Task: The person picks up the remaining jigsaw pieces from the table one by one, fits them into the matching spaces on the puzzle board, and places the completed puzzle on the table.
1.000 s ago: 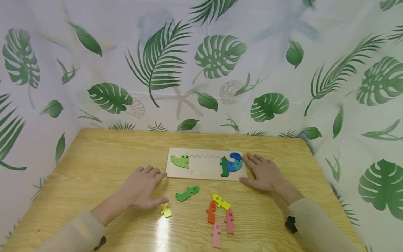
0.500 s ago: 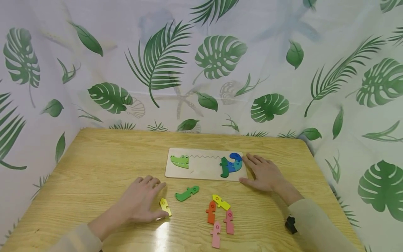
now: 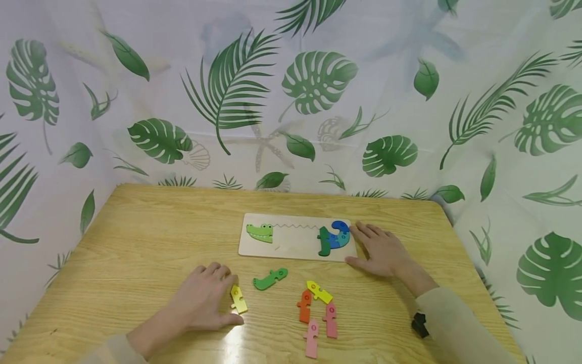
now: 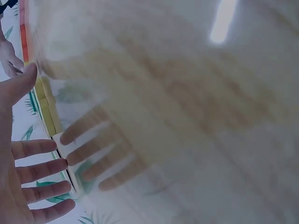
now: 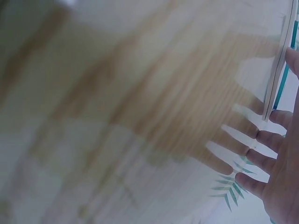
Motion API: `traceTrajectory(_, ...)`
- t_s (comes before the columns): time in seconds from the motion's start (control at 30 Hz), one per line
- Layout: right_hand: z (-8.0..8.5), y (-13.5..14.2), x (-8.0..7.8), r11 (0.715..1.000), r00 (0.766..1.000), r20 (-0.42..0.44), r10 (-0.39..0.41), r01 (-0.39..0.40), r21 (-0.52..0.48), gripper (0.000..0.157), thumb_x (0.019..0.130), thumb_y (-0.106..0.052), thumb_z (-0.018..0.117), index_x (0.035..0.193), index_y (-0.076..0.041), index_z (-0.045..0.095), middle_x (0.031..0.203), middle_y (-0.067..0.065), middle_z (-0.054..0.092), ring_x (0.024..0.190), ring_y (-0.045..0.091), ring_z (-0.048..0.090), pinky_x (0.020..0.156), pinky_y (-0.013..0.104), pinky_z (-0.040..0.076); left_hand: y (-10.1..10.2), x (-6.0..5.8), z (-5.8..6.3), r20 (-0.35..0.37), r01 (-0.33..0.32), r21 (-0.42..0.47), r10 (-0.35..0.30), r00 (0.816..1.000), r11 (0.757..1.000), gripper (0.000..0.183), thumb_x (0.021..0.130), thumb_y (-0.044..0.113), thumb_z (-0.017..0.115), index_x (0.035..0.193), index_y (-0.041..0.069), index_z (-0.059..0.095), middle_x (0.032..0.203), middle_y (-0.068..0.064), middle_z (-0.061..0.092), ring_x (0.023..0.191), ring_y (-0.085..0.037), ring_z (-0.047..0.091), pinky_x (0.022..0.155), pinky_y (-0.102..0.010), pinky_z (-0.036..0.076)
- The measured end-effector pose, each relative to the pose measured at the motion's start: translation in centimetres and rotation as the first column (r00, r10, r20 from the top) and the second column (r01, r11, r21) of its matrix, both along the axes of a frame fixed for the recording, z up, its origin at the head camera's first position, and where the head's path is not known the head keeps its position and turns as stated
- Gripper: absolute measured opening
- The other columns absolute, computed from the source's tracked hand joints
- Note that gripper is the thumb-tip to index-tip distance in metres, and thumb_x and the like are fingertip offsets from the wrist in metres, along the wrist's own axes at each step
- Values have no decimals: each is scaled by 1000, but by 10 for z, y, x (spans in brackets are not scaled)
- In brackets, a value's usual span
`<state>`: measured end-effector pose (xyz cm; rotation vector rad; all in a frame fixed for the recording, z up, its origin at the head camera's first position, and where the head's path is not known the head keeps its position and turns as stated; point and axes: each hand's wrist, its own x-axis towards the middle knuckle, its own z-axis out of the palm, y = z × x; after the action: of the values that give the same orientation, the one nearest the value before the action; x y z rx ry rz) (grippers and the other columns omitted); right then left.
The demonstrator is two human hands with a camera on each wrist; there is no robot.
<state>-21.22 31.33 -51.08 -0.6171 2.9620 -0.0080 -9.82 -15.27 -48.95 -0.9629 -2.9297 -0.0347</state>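
My left hand is low over the table, its thumb and index finger spread around a pale yellow puzzle piece. The left wrist view has the straight fingers and raised thumb beside that yellow piece. My right hand rests along the right end of a wooden puzzle board, fingers outstretched at its edge. Set in the board are a light green crocodile head at the left, and a dark green piece joined to a blue curled tail at the right.
A green foot piece lies in front of the board. Nearer me are several loose pieces: yellow, orange, dark pink and light pink. A leaf-patterned cloth hangs behind the table.
My left hand has drawn back toward me, its thumb passing over the pale yellow piece to the near side, so the piece shows more fully. The right hand stays put.
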Motion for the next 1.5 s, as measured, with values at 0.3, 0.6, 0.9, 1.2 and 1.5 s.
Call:
traceTrajectory(0.3,2,-1,0,1000,1000,4,-3,3,-1,98,95,-79,49,167,-16,31,173,15,33,155,46,39,118,71,36,3,4,-8,-23,-15,11,15,1000,1000,82,80,87,62,117,14,72,119,-6,71,114,-28,67,93,-46,57)
traceTrajectory(0.6,2,-1,1,1000,1000,-3,-1,1,-3,98,95,-80,48,167,-15,31,172,16,34,154,46,39,118,72,36,4,8,-9,-39,-29,18,29,999,999,83,80,86,63,116,12,74,119,-7,73,112,-26,67,91,-45,59)
traceTrajectory(0.9,4,-1,2,1000,1000,-2,4,-4,-6,96,96,-78,49,167,-15,32,172,17,34,154,46,39,117,71,36,5,11,-10,-96,-38,23,40,995,999,77,82,84,65,106,11,75,110,-4,73,104,-23,67,85,-41,59)
traceTrajectory(1.2,2,0,2,1000,1000,-4,5,-5,0,97,96,-79,48,167,-15,32,172,16,34,154,46,39,117,71,36,8,11,-8,-113,-30,9,31,993,999,72,81,79,70,102,11,74,105,-4,72,101,-22,66,84,-41,57)
traceTrajectory(1.5,2,0,2,1000,1000,-22,15,-15,6,96,96,-78,48,167,-15,33,172,16,35,154,46,40,117,70,38,9,8,-4,-66,-26,-10,25,998,1000,67,84,73,70,105,9,73,107,-6,73,102,-24,67,84,-41,58)
